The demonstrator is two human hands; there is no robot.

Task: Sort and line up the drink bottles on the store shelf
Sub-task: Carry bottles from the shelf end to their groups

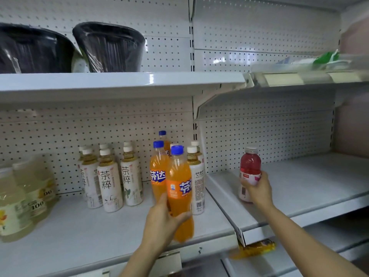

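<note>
Nearest the camera, the left hand point(163, 220) wraps its fingers and thumb round the lower body of an orange soda bottle point(179, 188), blue-capped and full of bright orange drink, at the front of the left shelf point(79, 236); its label shows part of a white-on-blue wordmark and a QR-like patch. Across the gap, the right hand point(257, 188) grips a red drink bottle point(249, 170) round its white label, the bottle standing upright on the front part of the right shelf point(309, 186), with clear red liquid in its upper half and a pale cap; the label print is too small to read. Just behind the held soda stands a second orange soda bottle point(158, 172) with the characters 芬达 on a blue band, and a third blue cap point(162, 133) rises behind that. To the right, touching the sodas, stands a white-labelled tea bottle point(196, 182) showing barcode and fine print. Further left, a group of tea bottles point(109, 180) holds pale yellow liquid under white caps, their labels reading 茶粹. At the far left edge, stubby pale yellow drink bottles point(24, 198) carry what looks like "100", though blur makes this uncertain. On the upper shelf point(119, 80) sit two black plastic-wrapped tubs point(109, 47).
</note>
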